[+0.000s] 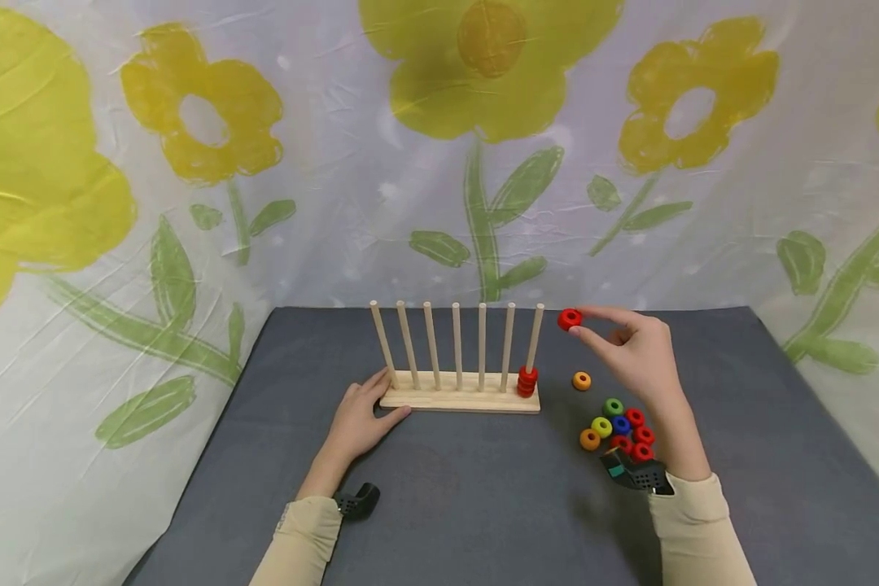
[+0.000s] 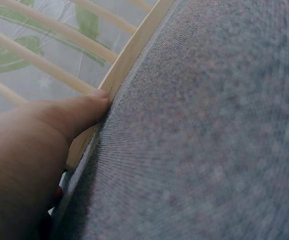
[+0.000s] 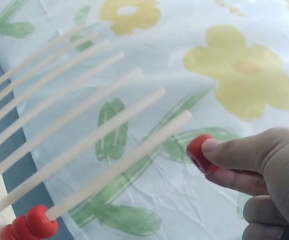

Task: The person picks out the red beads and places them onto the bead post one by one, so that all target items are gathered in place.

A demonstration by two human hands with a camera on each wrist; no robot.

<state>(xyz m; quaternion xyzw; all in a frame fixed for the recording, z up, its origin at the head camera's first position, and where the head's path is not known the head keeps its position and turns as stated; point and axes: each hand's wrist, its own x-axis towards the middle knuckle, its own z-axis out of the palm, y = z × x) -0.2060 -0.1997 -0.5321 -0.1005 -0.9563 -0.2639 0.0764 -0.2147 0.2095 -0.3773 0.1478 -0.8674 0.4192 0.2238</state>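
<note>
A wooden peg stand (image 1: pixel 460 399) with a row of upright dowels stands on the table. At its left end, my left hand (image 1: pixel 357 419) holds the base, with the thumb (image 2: pixel 87 111) along the front edge and other fingers partly hidden at the end. A short stack of red beads (image 1: pixel 526 382) sits low on the rightmost dowel (image 3: pixel 122 162). My right hand (image 1: pixel 633 354) pinches another red bead (image 1: pixel 569 319) between thumb and forefinger. In the right wrist view this bead (image 3: pixel 200 154) is beside that dowel's tip, apart from it.
Loose beads in red, green, yellow, blue (image 1: pixel 620 425) and orange (image 1: pixel 589 439) lie grouped below my right hand. One orange bead (image 1: pixel 582 381) lies alone nearer the stand. A flower-printed sheet (image 1: pixel 337 244) hangs behind the dark grey table (image 1: pixel 439 505).
</note>
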